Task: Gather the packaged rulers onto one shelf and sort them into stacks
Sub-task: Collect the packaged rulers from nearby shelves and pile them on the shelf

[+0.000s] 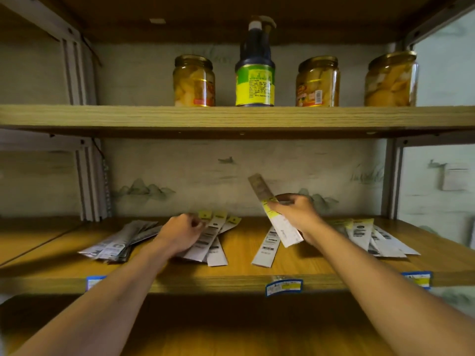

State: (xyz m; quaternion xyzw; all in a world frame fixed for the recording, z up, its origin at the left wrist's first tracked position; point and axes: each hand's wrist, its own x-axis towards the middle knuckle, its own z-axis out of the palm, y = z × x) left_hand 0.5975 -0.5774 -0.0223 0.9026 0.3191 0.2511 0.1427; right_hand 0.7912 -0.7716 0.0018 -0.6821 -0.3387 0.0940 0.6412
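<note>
The right hand [295, 214] has its grip closed around one packaged ruler [276, 217], tilted above the shelf [231, 282], while the left hand [180, 233] presses loosely curled fingers on a fanned pile [210, 240] (already splayed), which could slide apart if nudged.

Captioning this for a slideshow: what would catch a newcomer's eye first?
The right hand holding a packaged ruler tilted above the middle shelf, where more rulers lie in loose piles. Above, a dark sauce bottle stands among three jars of yellow preserves.
</note>
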